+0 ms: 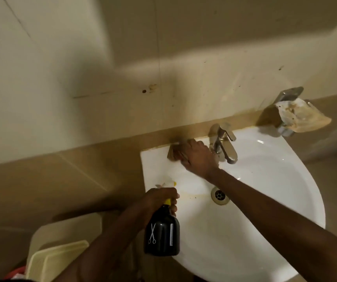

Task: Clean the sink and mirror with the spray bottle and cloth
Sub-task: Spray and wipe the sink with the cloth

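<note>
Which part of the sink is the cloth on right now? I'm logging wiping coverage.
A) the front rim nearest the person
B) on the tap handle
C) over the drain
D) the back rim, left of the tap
D: the right hand presses the cloth on the sink's back rim, left of the tap, away from the drain.

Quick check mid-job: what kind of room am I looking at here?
Most likely a bathroom or washroom: a white ceramic sink with a metal faucet is fixed against a tiled wall, and a wall-mounted soap dish sits beside it.
</note>
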A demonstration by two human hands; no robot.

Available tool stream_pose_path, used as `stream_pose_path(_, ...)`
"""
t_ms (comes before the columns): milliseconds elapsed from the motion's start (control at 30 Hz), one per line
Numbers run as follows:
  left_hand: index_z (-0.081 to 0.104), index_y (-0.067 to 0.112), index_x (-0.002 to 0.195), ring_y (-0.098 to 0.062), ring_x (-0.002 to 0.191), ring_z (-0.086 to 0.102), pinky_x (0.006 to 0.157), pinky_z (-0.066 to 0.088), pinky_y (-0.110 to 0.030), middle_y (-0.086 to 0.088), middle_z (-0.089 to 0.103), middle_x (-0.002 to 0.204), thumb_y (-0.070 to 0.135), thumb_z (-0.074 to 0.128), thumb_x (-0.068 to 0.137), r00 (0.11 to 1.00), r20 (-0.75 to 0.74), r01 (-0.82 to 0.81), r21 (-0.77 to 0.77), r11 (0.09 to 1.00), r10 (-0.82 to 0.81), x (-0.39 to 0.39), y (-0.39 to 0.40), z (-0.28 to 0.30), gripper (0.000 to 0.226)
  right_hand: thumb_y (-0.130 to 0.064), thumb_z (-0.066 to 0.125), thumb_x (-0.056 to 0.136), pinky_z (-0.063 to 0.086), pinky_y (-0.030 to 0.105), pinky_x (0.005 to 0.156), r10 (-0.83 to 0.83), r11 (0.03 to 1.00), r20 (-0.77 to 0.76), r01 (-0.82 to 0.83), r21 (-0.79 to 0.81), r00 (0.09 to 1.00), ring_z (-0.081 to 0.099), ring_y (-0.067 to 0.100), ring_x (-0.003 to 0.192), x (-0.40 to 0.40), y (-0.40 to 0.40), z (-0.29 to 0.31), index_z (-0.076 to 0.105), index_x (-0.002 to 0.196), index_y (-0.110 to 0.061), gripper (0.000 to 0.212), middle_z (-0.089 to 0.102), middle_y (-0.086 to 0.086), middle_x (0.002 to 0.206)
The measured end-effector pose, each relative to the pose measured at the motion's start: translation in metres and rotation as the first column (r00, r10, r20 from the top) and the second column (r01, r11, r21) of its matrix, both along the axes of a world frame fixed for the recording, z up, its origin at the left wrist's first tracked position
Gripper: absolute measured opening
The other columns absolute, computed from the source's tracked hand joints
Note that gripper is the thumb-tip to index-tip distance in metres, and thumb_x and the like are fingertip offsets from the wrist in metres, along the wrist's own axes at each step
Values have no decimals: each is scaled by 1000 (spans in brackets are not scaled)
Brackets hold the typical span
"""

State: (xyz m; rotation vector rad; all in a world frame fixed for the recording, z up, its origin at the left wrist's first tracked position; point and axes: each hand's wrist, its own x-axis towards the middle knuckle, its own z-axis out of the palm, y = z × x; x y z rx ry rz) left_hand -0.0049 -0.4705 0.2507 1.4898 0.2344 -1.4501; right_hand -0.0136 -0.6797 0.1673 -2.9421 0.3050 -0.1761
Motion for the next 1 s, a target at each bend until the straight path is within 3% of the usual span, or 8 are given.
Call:
stream_pose_path(100,62,4,72,-16,45,61,44,51,-23,-9,59,65,10,62,89,1000,3,-29,25,999,29,-5,6,2,18,-30,69,76,47,39,64,244,967,1,-243,-71,970,58,32,84,-5,13,-11,53,118,-23,45,62,10,109)
stream_pose_path(200,64,4,76,-17,50,63,49,54,-25,-10,61,70,10,62,89,998,50,-38,60,997,35,-19,13,5,14,-25,79,69,47,40,61,151,988,97,-152,0,984,58,36,74,-1,23,-4,59,117,-19,53,61,13,97)
stream_pose_path(333,61,3,73,-19,51,58,56,52,-29,-10,59,62,8,60,86,998,44,-52,117,992,47,-43,22,8,14,-22,72,72,50,40,64,246,969,248,-236,-71,937,60,34,81,-27,47,-19,53,121,-17,53,62,12,103)
stream_pose_path(433,61,2,73,-22,54,58,57,51,-28,-13,61,64,6,58,87,997,78,-18,152,988,6,-53,26,11,15,-29,56,86,51,43,79,290,948,285,-314,44,914,57,32,98,-59,62,-52,54,120,-16,36,61,11,114)
stream_pose_path(600,60,2,72,-18,46,56,49,50,-27,-9,58,56,1,59,84,983,161,-115,142,983,91,-62,38,2,13,-40,41,91,45,50,88,-91,905,123,31,424,988,54,39,106,-71,80,-75,55,125,-11,47,56,17,123)
stream_pose_path(667,60,3,73,-15,43,55,47,49,-24,-6,57,54,3,58,85,976,188,-137,147,980,109,-67,43,0,13,-39,41,88,43,50,88,-11,870,96,-38,492,995,52,40,104,-79,87,-71,52,128,-8,52,53,19,122)
stream_pose_path(800,65,3,78,-22,59,63,60,54,-30,-12,67,66,7,64,85,993,118,-37,163,986,18,-89,53,5,8,-41,46,82,41,46,85,400,788,49,-371,491,915,51,35,102,-90,76,-62,55,124,-7,55,56,17,117)
stream_pose_path(1000,62,1,74,-22,53,55,60,49,-30,-11,61,58,4,62,82,981,187,-83,173,981,50,-131,51,-3,9,-36,59,74,38,44,92,244,789,23,-212,576,970,52,38,112,-70,76,-50,57,124,-3,60,58,20,120)
